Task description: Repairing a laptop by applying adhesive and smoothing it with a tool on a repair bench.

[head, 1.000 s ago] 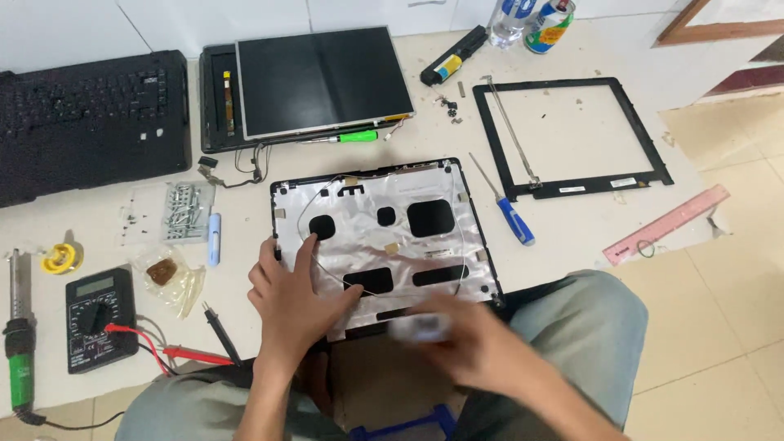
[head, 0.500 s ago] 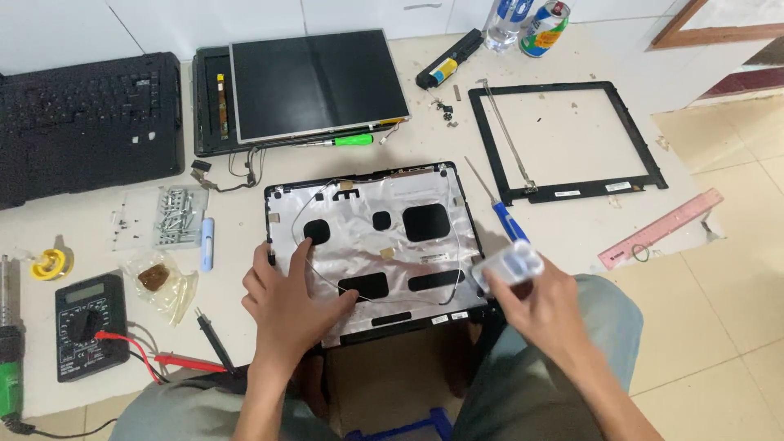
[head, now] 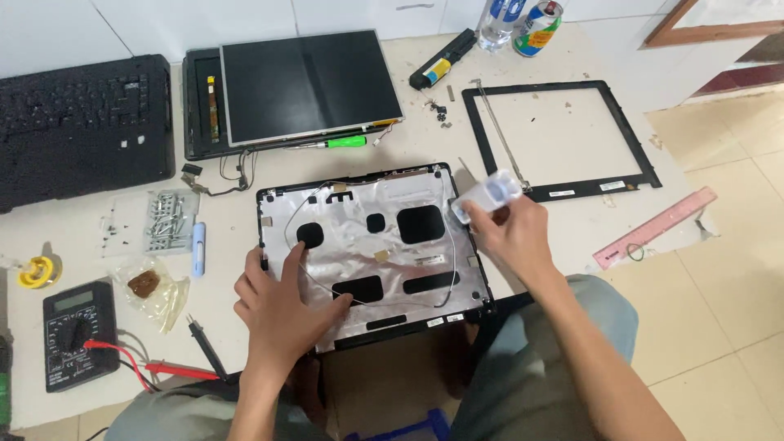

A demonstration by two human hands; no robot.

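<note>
1. My left hand point(head: 282, 306) lies flat and released on the foil-lined laptop lid point(head: 371, 249), steadying it.
2. My right hand point(head: 510, 237) grips a small pale object point(head: 487, 196), possibly a screwdriver handle, at the lid's right edge.

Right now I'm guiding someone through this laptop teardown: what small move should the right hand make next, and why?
Probably lower the right hand with its small pale bottle onto the lid's right edge. The bottle hovers tilted just above that edge of the foil-lined laptop lid, while the left hand lies flat on the foil, steadying the panel.
</note>
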